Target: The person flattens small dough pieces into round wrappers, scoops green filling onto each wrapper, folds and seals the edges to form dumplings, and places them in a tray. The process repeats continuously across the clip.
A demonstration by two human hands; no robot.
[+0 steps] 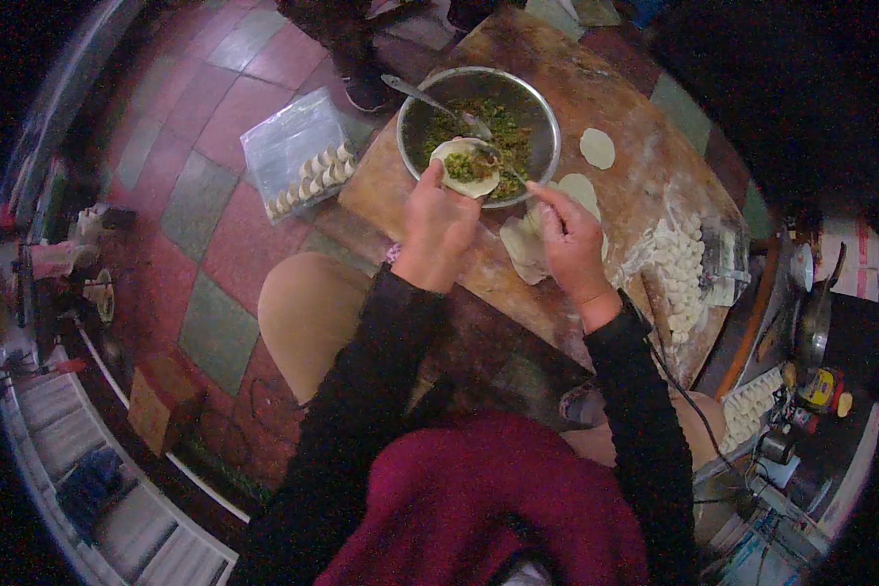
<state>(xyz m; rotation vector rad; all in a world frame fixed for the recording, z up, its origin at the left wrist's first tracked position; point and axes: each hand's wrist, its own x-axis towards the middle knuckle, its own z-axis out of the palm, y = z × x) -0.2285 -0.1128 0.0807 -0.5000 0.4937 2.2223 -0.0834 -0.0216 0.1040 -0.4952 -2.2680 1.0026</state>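
My left hand (pixel 441 227) holds a round dumpling wrapper (pixel 453 152) up over the near edge of a steel bowl, with a heap of green filling (pixel 471 168) on it. My right hand (pixel 570 234) grips the thin handle of a spoon (pixel 510 172), whose tip is at the filling. The metal bowl (pixel 555 127) contains chopped green filling, and a second spoon (pixel 418 91) leans across its far left rim. Several flat wrappers (pixel 525 249) lie overlapped beside and partly under my right hand. Another single wrapper (pixel 597 148) rests right of the bowl.
Floured dough pieces (pixel 689 269) cover the right of the wooden board (pixel 400 200). Folded dumplings (pixel 313 178) stand in rows on a plastic-covered tray (pixel 278 137) at the left. More dumplings (pixel 752 405) sit at the lower right near jars. Another person's shoe (pixel 366 93) is beyond the tray.
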